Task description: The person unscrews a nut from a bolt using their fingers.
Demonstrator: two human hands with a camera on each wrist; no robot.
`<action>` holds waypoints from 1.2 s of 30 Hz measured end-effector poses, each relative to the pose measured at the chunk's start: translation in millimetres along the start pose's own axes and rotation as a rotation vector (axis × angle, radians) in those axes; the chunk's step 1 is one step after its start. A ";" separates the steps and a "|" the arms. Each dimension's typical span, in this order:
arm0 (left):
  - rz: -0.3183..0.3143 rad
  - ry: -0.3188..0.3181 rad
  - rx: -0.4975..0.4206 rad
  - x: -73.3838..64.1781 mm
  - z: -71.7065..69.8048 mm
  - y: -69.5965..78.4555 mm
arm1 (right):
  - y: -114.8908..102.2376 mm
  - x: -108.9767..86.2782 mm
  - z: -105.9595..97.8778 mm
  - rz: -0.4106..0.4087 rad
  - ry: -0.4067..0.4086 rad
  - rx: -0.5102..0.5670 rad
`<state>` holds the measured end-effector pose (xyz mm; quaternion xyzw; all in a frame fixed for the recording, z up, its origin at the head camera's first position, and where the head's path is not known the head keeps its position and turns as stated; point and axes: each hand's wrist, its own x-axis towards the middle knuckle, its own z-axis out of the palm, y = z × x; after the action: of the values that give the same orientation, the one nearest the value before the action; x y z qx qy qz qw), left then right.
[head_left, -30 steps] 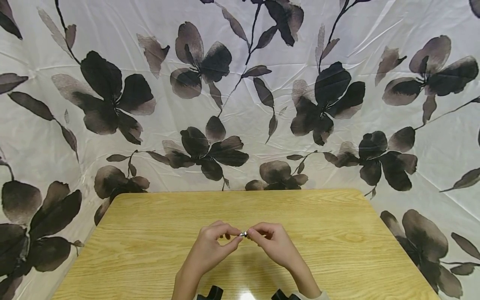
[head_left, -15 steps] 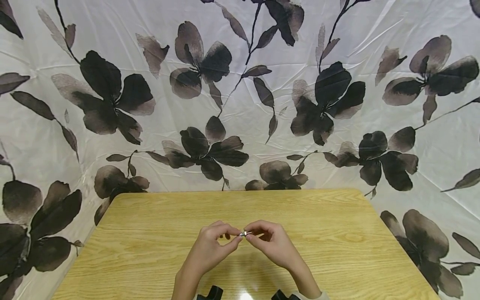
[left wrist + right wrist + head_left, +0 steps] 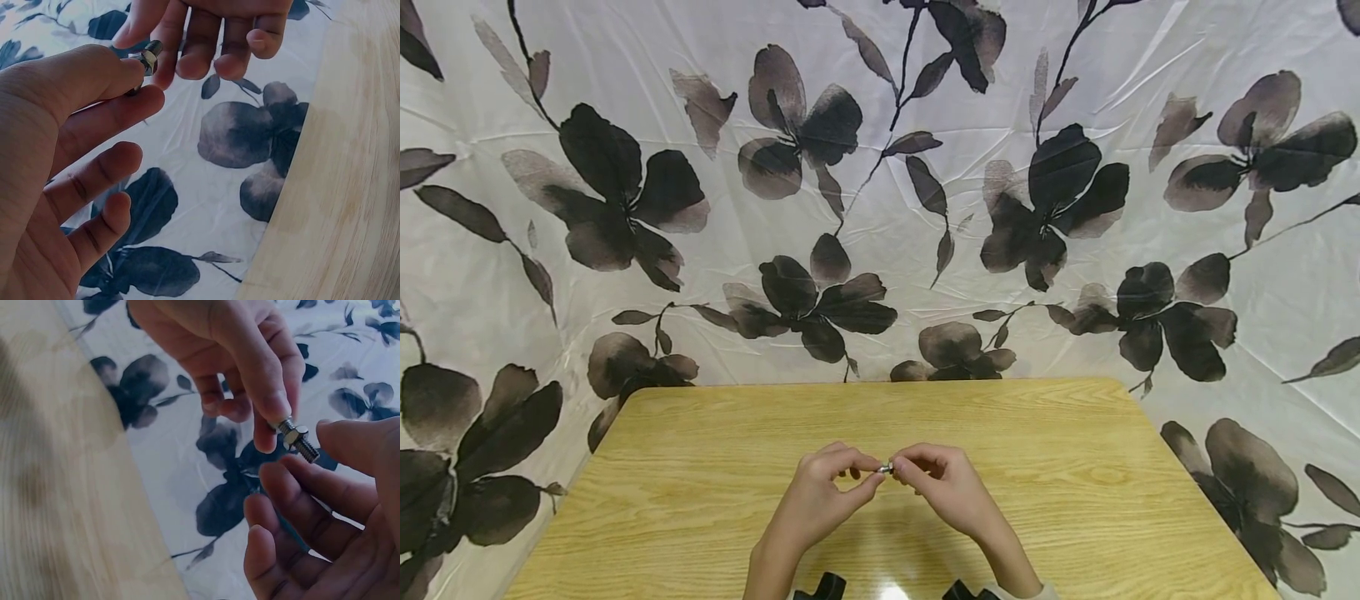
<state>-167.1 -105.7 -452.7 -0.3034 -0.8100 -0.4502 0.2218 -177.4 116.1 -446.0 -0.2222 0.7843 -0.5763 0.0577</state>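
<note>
Above the counter [image 3: 700, 429], hold the left grip [image 3: 826, 488] firm and let the right grip [image 3: 947, 488], narrowly parted and apparently touching nothing, close lightly and squarely, so that the bolt [image 3: 307, 451], pinched by the left between the two, sits straight while only its nut [image 3: 296, 435] turns.

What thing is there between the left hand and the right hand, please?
A threaded metal bolt, as the right wrist view shows: the left hand pinches one end, and the other points toward the right hand.

The bolt [image 3: 305, 448] is silver — the cloth [image 3: 895, 225] dark-flowered.
</note>
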 end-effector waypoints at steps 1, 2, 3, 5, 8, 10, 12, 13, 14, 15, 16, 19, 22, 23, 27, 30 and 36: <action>-0.003 -0.003 -0.002 -0.1 0.0 0.2 | 0.3 0.1 0.0 -0.002 -0.008 -0.005; -0.005 -0.006 -0.004 -0.2 -0.1 0.4 | 0.6 0.3 0.0 -0.003 -0.016 -0.009; -0.007 -0.008 -0.006 -0.2 -0.1 0.6 | 0.9 0.3 0.1 -0.005 -0.023 -0.008; -0.006 -0.009 -0.009 -0.3 -0.2 0.8 | 1.1 0.5 0.2 -0.009 -0.031 0.000; -0.006 -0.005 -0.008 -0.3 -0.2 1.0 | 0.6 0.3 0.6 -0.006 -0.033 0.017; -0.011 -0.004 -0.006 -0.4 -0.2 1.1 | -0.5 -0.3 0.9 -0.008 -0.031 0.031; -0.020 -0.005 -0.003 -0.5 -0.1 1.2 | -1.7 -1.0 1.3 -0.014 -0.026 0.037; -0.023 -0.006 -0.001 -0.6 0.0 1.2 | -2.2 -1.3 1.5 -0.018 -0.023 0.041; -0.027 -0.008 0.000 -0.6 0.0 1.3 | -2.8 -1.6 1.6 -0.025 -0.019 0.047; -0.028 -0.007 0.001 -0.7 0.0 1.3 | -3.1 -1.8 1.7 -0.031 -0.015 0.053; -0.028 -0.007 0.002 -0.7 0.0 1.4 | -3.3 -1.9 1.7 -0.038 -0.011 0.060; -0.024 0.000 0.008 -0.6 -0.3 1.7 | -3.2 -1.7 1.6 -0.054 0.000 0.084; -0.019 0.005 0.013 -0.3 -0.7 2.3 | -2.6 -1.1 1.3 -0.041 0.015 0.068; -0.018 0.006 0.015 -0.2 -0.8 2.5 | -2.2 -1.0 1.2 -0.031 0.020 0.054; -0.011 0.003 0.017 -0.2 -0.9 2.4 | -1.2 -0.7 0.9 0.001 0.019 0.010; -0.006 0.001 0.013 -0.6 -0.9 2.1 | -0.7 -0.7 1.1 0.009 0.007 0.021; -0.007 0.002 0.008 -0.5 -1.1 2.3 | -0.4 -0.7 2.0 -0.019 0.001 0.050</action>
<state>-165.1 -105.9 -451.1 -0.2990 -0.8128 -0.4479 0.2222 -175.9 114.5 -446.4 -0.2277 0.7676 -0.5965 0.0573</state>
